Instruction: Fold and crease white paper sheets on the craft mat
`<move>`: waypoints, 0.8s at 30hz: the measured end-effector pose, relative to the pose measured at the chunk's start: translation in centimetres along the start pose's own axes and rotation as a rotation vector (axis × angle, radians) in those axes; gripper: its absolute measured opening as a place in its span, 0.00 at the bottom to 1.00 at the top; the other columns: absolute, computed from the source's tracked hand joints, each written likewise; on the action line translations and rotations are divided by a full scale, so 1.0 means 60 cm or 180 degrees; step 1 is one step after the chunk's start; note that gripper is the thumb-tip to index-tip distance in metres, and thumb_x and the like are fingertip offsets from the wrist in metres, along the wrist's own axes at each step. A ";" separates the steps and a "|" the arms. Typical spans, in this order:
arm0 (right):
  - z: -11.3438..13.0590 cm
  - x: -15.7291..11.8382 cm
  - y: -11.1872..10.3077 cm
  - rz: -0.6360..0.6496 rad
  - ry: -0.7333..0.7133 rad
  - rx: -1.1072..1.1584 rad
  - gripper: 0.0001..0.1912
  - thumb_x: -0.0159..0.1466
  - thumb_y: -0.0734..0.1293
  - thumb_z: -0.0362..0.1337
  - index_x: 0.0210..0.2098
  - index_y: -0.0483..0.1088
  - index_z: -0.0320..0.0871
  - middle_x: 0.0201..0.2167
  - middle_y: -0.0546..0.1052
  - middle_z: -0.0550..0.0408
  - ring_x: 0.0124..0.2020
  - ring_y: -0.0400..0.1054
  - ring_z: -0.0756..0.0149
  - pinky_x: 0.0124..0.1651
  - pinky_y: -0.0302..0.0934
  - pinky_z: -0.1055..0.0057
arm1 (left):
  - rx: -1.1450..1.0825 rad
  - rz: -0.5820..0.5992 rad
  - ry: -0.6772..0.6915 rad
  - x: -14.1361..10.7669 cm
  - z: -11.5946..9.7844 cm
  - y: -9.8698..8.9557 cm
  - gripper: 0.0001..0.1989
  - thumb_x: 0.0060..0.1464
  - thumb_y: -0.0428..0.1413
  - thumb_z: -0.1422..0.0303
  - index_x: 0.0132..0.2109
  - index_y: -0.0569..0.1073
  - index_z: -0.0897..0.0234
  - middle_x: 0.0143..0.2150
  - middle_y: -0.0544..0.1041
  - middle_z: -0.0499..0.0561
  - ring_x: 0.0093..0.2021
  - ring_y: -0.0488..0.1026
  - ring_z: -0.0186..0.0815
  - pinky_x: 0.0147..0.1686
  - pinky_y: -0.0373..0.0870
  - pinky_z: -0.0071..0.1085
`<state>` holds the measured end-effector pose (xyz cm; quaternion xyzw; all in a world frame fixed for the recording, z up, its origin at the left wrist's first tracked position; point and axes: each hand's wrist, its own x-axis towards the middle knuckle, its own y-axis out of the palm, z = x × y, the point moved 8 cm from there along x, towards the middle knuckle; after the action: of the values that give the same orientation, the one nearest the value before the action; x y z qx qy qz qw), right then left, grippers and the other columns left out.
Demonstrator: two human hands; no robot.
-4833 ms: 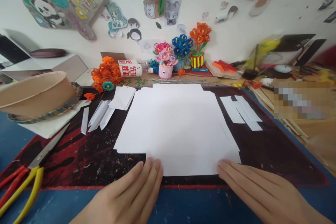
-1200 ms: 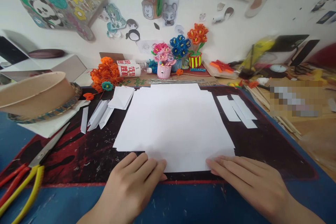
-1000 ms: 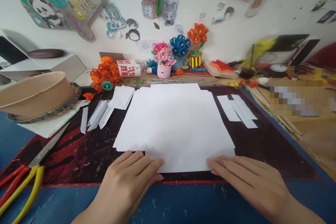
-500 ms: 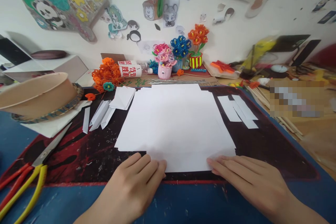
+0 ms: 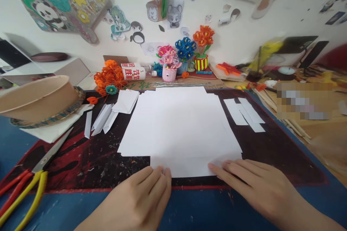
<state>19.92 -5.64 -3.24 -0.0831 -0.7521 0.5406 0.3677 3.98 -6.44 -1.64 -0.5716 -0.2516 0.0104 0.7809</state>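
Covering the center and lower frame, dark mat is bearing white paper, lying flat mid-frame. Bowl is sitting at left edge. Left hand, bottom center-left, is touching the paper's lower left corner, fingers bunching together; cannot tell if pinching. Right hand, lower right, is resting on the lower right part, one finger spreading from the rest. Scissors are lying lower left, paper strips right of center.

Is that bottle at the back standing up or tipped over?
Tipped over. The bottle lies on its side, with its cap pointing sideways toward the pink pot.
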 end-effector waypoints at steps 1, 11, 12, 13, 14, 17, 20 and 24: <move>0.001 0.002 0.001 0.0010 -0.0016 0.0020 0.18 0.67 0.54 0.23 0.46 0.73 0.38 0.27 0.77 0.54 0.30 0.72 0.70 0.34 0.64 0.73 | 0.0048 0.0031 0.0036 -0.001 -0.003 0.002 0.15 0.58 0.44 0.81 0.41 0.75 0.76 0.35 0.78 0.60 0.33 0.74 0.38 0.31 0.71 0.34; 0.011 0.024 0.005 -0.0119 -0.0101 -0.0094 0.09 0.67 0.61 0.31 0.38 0.74 0.36 0.25 0.75 0.55 0.27 0.70 0.67 0.34 0.62 0.68 | 0.0030 -0.0070 0.0028 -0.003 -0.003 -0.001 0.15 0.58 0.43 0.81 0.40 0.75 0.75 0.35 0.77 0.59 0.33 0.73 0.38 0.31 0.71 0.34; 0.012 0.028 0.007 -0.0127 -0.0093 -0.0058 0.09 0.67 0.61 0.31 0.36 0.74 0.36 0.25 0.75 0.54 0.28 0.70 0.66 0.35 0.62 0.67 | 0.0015 -0.0066 0.0016 -0.003 -0.002 -0.001 0.15 0.58 0.43 0.81 0.40 0.75 0.75 0.35 0.77 0.60 0.33 0.73 0.38 0.31 0.72 0.34; 0.013 0.032 0.008 -0.0158 -0.0095 -0.0013 0.10 0.67 0.61 0.30 0.34 0.74 0.36 0.26 0.76 0.54 0.30 0.71 0.64 0.36 0.62 0.67 | -0.0012 -0.0071 0.0010 -0.003 -0.001 0.000 0.15 0.58 0.43 0.81 0.40 0.75 0.76 0.35 0.77 0.60 0.33 0.73 0.38 0.31 0.72 0.35; 0.015 0.037 0.008 -0.0208 -0.0108 0.0031 0.10 0.66 0.61 0.29 0.32 0.73 0.36 0.27 0.76 0.52 0.32 0.71 0.63 0.37 0.63 0.66 | -0.0044 -0.0086 -0.0001 -0.003 0.001 0.000 0.15 0.59 0.43 0.81 0.41 0.75 0.76 0.34 0.77 0.59 0.33 0.73 0.38 0.31 0.72 0.35; 0.023 0.050 0.005 -0.0384 -0.0162 0.0067 0.11 0.66 0.61 0.27 0.29 0.73 0.36 0.30 0.78 0.50 0.35 0.71 0.61 0.39 0.62 0.66 | -0.0161 -0.0154 -0.0036 -0.003 0.005 -0.001 0.16 0.59 0.42 0.81 0.40 0.75 0.76 0.33 0.77 0.59 0.32 0.73 0.38 0.29 0.72 0.34; 0.032 0.062 0.010 -0.0310 -0.0160 -0.0026 0.11 0.67 0.61 0.31 0.31 0.73 0.36 0.29 0.77 0.50 0.32 0.70 0.62 0.36 0.60 0.65 | -0.0249 -0.0158 -0.0082 -0.002 0.008 0.000 0.17 0.60 0.41 0.80 0.39 0.75 0.76 0.33 0.77 0.58 0.30 0.72 0.37 0.28 0.71 0.34; 0.045 0.081 0.021 -0.0133 -0.0097 -0.0259 0.15 0.68 0.60 0.38 0.33 0.73 0.36 0.24 0.74 0.52 0.25 0.66 0.64 0.31 0.56 0.65 | -0.0281 -0.0173 -0.0123 0.000 0.009 -0.002 0.17 0.60 0.41 0.80 0.39 0.75 0.75 0.32 0.77 0.57 0.29 0.71 0.37 0.28 0.71 0.33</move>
<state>14.37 -4.63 -2.48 -0.0741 -0.7806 0.5030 0.3636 3.71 -6.00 -1.43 -0.5981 -0.2822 -0.0109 0.7500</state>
